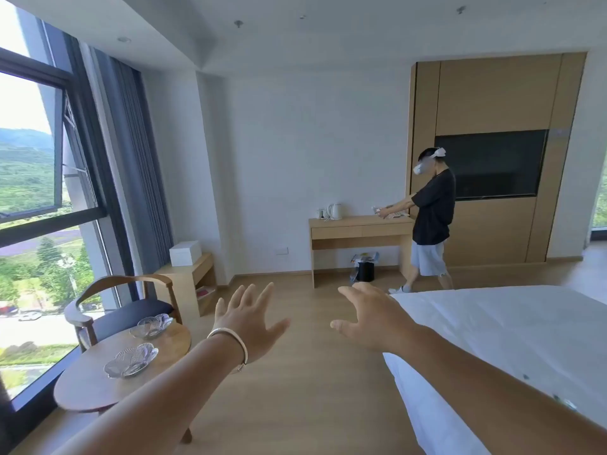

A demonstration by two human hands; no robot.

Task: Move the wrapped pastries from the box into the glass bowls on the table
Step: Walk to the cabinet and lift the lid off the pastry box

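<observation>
I take the round table (98,385) as my mark. Two glass bowls stand on it, the near bowl (130,360) toward me and the far bowl (151,325) behind it. A chair (121,307) stands just behind the table, a low shelf (190,284) behind the chair, and a box (185,253) on that shelf. The window (36,198) lies left of the table. My left hand (250,320) and right hand (371,318) hang right of the table, the bed (512,339) further right. A desk (359,239) stands well behind the table, a person (430,221) at its right end.

Bare wood floor (295,372) lies open ahead; the round table (98,389) and armchair (124,310) stand left; the bed (512,349) bounds the right.
</observation>
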